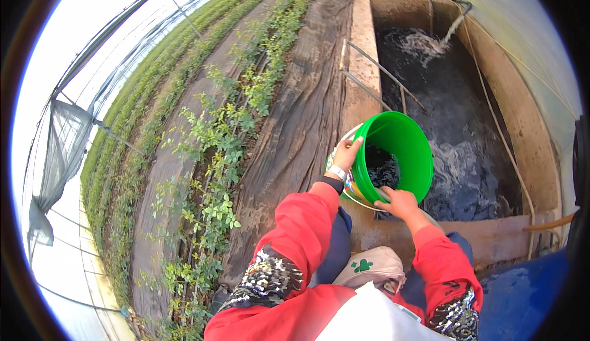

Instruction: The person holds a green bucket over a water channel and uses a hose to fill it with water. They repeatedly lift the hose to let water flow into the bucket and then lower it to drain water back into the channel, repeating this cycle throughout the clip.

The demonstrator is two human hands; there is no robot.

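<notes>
A green plastic bucket (415,152) tilts over the near left edge of a concrete water tank (364,97), its mouth facing up and away from me. Dark liquid (383,166) lies inside it. My left hand (345,156) grips the bucket's left rim, thumb on the edge. At the near side of the mouth, my right hand (400,202) is closed on the end of a hose (383,195), close against the rim. The hose seems to run back beneath my right wrist. Whether water flows from it cannot be told.
Water churns in the tank under a pouring pipe (455,30). Metal bars (385,71) jut over its left wall. A thin rope or hose (498,129) crosses the tank. Leafy plant rows (226,156) and dark ground cover (295,110) lie left; a blue surface (521,295) is at lower right.
</notes>
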